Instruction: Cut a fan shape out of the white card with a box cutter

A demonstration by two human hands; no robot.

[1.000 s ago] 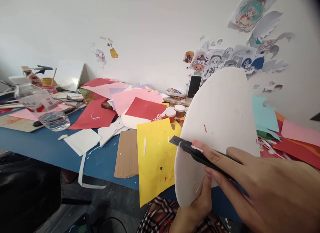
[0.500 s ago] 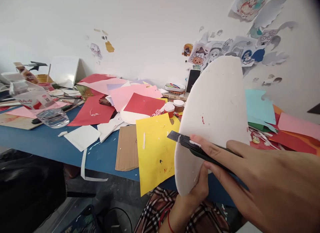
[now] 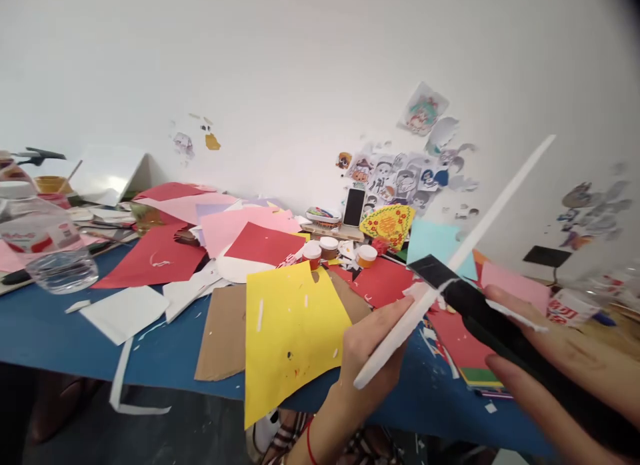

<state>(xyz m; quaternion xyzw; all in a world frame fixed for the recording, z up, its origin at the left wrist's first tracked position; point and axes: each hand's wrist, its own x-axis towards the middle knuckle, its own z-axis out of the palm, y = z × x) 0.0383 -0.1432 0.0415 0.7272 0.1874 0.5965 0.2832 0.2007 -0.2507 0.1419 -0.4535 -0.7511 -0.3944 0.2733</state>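
A white foam board [image 3: 500, 204] is seen almost edge-on, tilted up to the right. My left hand [image 3: 373, 348] grips its lower part, with a red string on the wrist. My right hand [image 3: 560, 365] is closed around a black utility knife [image 3: 463, 302]. The knife's blade is out and lies across the board's edge; a thin white shaving clings to the knife. Beneath the hands, a yellow sheet [image 3: 295, 338] with paint specks overhangs the table's front edge.
On the blue table [image 3: 175, 345] lie red paper [image 3: 155, 258], cardboard [image 3: 220, 332] and white scraps. Several paint jars [image 3: 367, 255] and a phone [image 3: 354, 207] stand towards the wall, beside a yellow patterned fan shape [image 3: 389, 226]. A clear plastic container [image 3: 63, 268] sits at left.
The board has turned from showing its broad white face to nearly edge-on. The knife has moved right and closer to me, still against the edge. The view has shifted, showing more table at right.
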